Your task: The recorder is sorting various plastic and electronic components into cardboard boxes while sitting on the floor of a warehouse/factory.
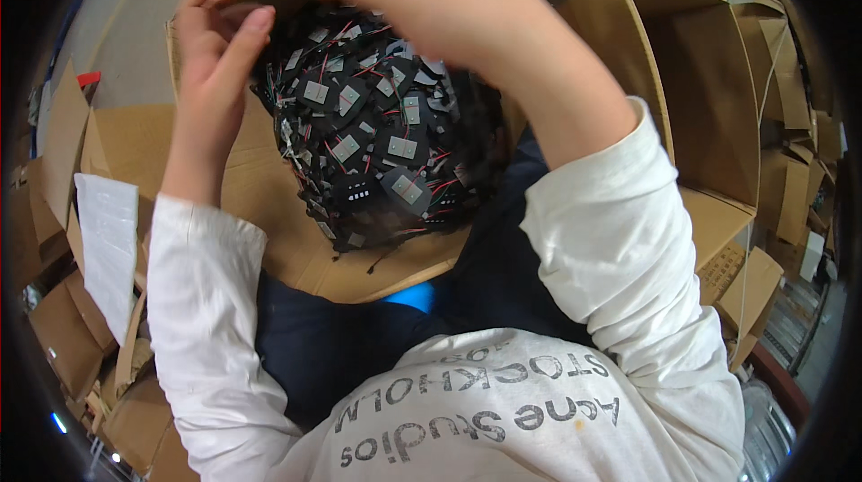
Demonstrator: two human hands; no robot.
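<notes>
White shirt foremost, we find left hand fingers parted, right hand too blurred to tell, many wired parts remaining heaped, completed share unclear.

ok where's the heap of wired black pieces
Head view, upper centre: the heap of wired black pieces sits on cardboard between left hand and right forearm.

Seemingly a workshop; cardboard boxes surround wired electronic parts.
</notes>
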